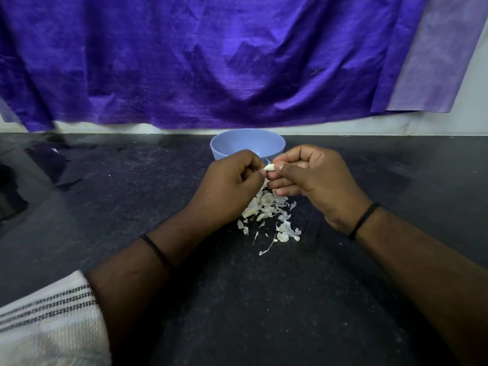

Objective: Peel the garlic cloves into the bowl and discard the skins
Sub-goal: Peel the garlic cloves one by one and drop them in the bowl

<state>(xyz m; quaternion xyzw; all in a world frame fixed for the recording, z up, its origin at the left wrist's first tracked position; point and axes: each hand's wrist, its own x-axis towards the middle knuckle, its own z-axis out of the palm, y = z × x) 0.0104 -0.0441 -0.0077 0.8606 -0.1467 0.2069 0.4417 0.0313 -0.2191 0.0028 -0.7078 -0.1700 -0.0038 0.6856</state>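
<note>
Pinching the garlic clove between both hands: right hand clamps the fat end, left hand nips the skin at the tip. Best bet, I reckon: pull slowly so it strips whole. Clove lies sideways, tip pointing left, above the skins, bowl toward the counter's far edge.

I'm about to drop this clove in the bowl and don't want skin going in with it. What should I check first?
1. Garlic clove held securely: ok, pinched between left hand and right hand.
2. Clove fully bare: cannot tell, fingers cover most of it.
3. Blue bowl within reach: ok, upright just behind the hands.
4. Bowl free of skins: cannot tell, the hands hide part of its inside.
5. Skins discarded: not ok, pile of skins lies on the dark counter.
</note>
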